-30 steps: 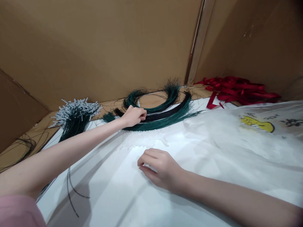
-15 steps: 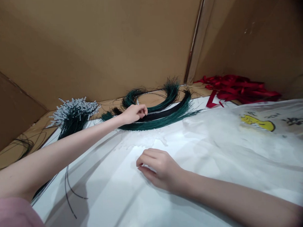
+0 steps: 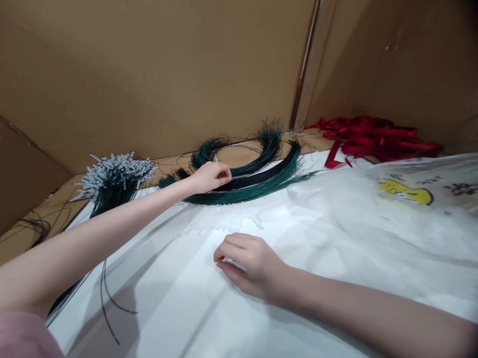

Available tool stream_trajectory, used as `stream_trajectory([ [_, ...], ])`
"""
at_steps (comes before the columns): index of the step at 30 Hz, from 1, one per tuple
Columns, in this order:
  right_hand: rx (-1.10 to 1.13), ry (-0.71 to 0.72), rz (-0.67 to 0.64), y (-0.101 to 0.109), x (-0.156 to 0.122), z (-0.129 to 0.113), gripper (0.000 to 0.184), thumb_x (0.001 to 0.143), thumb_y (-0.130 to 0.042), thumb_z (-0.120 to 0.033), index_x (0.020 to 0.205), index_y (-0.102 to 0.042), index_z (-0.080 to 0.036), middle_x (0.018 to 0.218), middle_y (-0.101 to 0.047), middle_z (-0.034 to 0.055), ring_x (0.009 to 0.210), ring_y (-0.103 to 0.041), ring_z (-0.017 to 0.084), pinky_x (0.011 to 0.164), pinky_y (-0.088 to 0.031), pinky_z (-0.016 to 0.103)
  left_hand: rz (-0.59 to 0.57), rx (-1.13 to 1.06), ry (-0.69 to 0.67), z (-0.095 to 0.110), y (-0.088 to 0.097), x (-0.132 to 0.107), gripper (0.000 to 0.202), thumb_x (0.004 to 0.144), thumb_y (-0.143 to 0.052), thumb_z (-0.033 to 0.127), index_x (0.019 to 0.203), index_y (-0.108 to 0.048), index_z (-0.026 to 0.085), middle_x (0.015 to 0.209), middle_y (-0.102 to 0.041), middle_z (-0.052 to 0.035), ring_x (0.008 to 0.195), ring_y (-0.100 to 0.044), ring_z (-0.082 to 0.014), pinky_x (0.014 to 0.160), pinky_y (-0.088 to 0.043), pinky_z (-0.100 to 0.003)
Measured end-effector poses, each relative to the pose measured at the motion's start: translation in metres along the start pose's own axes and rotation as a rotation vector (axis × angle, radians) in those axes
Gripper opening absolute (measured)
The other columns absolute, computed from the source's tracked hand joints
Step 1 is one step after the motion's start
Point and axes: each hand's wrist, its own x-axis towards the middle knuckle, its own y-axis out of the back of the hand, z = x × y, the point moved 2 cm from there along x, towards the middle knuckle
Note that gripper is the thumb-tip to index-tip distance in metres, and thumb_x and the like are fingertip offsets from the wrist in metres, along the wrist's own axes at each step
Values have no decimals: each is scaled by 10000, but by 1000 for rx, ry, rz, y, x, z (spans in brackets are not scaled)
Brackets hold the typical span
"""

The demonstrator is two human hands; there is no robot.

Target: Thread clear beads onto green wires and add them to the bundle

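Observation:
My left hand (image 3: 212,177) reaches across to the far side, its thumb and fingers pinched together at the edge of a curved bundle of dark green and black wires (image 3: 258,184). Whether a single wire is between the fingertips cannot be made out. Nearer to me, my right hand (image 3: 253,262) rests low over the white surface (image 3: 169,317), fingers curled and thumb tip against the forefinger; anything in that pinch is too small to see. Small white bead-like pieces (image 3: 224,217) lie scattered between the wires and my right hand.
At left lies a bunch of green stems with whitish beaded tips (image 3: 119,172); loose stems trail toward me. Red ribbon (image 3: 378,137) is heaped at the back right. A translucent plastic bag with a yellow print (image 3: 408,191) covers the right side. Cardboard walls (image 3: 160,72) stand behind.
My left hand has shifted very slightly left and up at the wire bundle, its fingers still pinched. My right hand stays almost in place. The view has moved a little.

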Motion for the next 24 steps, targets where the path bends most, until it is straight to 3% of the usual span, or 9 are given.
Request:
stream_trajectory([
  [5, 2, 4, 0, -1, 0, -1, 125, 858, -499, -74, 868, -560, -182, 797, -641, 55, 700, -555, 172, 639, -451, 278, 1, 39, -16, 0, -1, 2, 172, 903, -506, 235, 901, -649, 140, 803, -696, -56, 735, -630, -165, 699, -458, -263],
  [9, 5, 1, -2, -1, 0, 0, 130, 856, -498, -72, 872, -557, -187, 803, -643, 51, 703, -558, 170, 639, -450, 275, 31, 138, -76, 1, -2, -1, 132, 878, -545, 214, 899, -653, 142, 920, -653, -87, 807, -605, -200, 733, -449, -303],
  [14, 7, 3, 4, -1, -1, 1, 121, 860, -505, -75, 865, -564, -181, 798, -640, 51, 702, -556, 169, 642, -449, 274, 43, 229, -172, 18, -7, -2, 161, 928, -508, 210, 972, -658, 172, 982, -646, -73, 868, -606, -196, 778, -442, -300],
  [18, 7, 5, 8, -1, -1, 1, 118, 860, -508, -74, 866, -573, -171, 798, -639, 54, 699, -553, 167, 639, -446, 274, 57, 298, -165, 32, -17, 6, 183, 938, -536, 275, 963, -672, 157, 953, -670, -86, 864, -626, -223, 755, -438, -319],
  [24, 18, 12, 3, -1, -1, 2, 112, 860, -512, -74, 872, -588, -156, 804, -640, 57, 707, -560, 165, 645, -446, 272, 49, 371, -152, 39, -28, 22, 173, 918, -509, 185, 875, -671, 141, 925, -698, -98, 883, -652, -252, 772, -427, -348],
])
